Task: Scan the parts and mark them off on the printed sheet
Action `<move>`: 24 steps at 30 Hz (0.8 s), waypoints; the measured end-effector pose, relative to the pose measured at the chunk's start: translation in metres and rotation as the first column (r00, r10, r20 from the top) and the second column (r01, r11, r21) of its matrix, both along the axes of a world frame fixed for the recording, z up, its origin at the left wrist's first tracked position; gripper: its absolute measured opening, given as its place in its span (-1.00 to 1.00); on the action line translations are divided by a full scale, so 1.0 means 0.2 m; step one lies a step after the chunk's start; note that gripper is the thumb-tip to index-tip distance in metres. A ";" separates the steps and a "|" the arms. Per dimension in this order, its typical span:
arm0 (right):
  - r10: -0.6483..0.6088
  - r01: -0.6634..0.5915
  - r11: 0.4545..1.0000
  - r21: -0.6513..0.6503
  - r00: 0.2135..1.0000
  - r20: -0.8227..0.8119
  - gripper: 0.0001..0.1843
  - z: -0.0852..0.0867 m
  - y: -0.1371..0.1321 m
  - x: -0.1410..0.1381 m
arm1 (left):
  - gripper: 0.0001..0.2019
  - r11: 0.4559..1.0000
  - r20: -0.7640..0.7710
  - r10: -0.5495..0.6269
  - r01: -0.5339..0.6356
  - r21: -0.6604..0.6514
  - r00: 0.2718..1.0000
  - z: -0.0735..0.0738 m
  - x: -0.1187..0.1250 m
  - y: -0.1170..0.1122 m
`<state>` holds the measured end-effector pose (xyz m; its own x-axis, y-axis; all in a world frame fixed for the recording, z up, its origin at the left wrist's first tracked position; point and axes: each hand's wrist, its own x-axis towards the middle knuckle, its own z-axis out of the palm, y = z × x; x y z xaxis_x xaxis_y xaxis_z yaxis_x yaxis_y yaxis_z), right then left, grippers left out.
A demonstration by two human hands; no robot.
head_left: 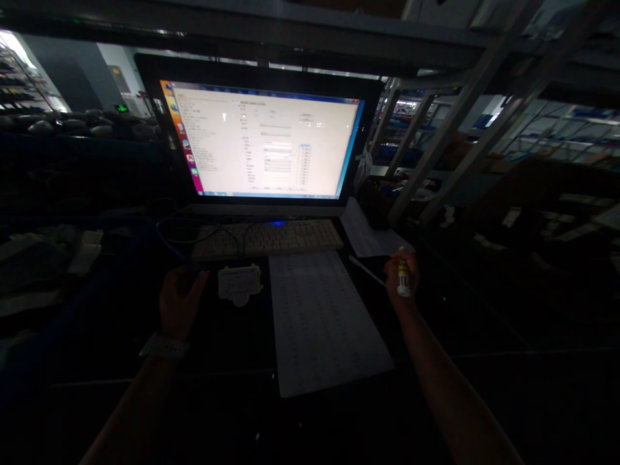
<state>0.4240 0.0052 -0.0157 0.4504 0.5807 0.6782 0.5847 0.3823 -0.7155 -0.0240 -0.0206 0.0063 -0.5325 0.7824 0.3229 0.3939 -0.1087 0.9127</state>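
Note:
My left hand [180, 302] is closed in a pinch at the left of the dark worktop. A tiny red light glows at its fingertips, but the held thing is too dark to make out. A blue cable [167, 240] loops down to these fingers. Just right of them lies a flat pale module [239, 282] with small tabs on its edge. My right hand [409, 265] is wrapped round a thick white-and-yellow marker pen [403, 279]. A thin white stick [367, 270] points left from beside that hand. Between the hands lies a printed sheet [322, 316].
A lit monitor [271, 142] showing a form stands at the back, with a keyboard [290, 237] before it. Another paper [372, 236] lies at the right. Metal frame posts [465, 110] rise beyond it. Bagged items [43, 252] sit in a blue bin at the left.

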 end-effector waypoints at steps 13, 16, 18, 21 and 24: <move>-0.003 0.003 1.000 0.003 0.998 -0.057 -0.83 0.02 0.00 -0.03 | -0.57 1.000 0.014 -0.001 0.001 -0.007 1.000 0.00 0.00 0.00; 0.016 -0.015 1.000 0.012 0.999 -0.029 -0.84 0.02 -0.01 -0.02 | -0.59 1.000 0.002 -0.001 0.001 -0.021 1.000 0.01 0.00 0.00; 0.022 -0.022 1.000 0.015 0.999 -0.026 -0.84 0.01 -0.01 -0.02 | -0.60 1.000 -0.006 -0.010 0.009 -0.017 1.000 0.01 0.00 -0.01; 0.005 -0.005 1.000 0.005 0.999 -0.048 -0.82 0.01 -0.01 -0.02 | -0.60 1.000 -0.005 -0.023 0.023 0.004 1.000 0.01 0.00 -0.01; -0.011 0.010 1.000 -0.021 0.998 -0.070 -0.80 0.02 -0.01 -0.03 | -0.59 1.000 -0.021 -0.021 0.022 0.019 1.000 0.01 0.00 -0.01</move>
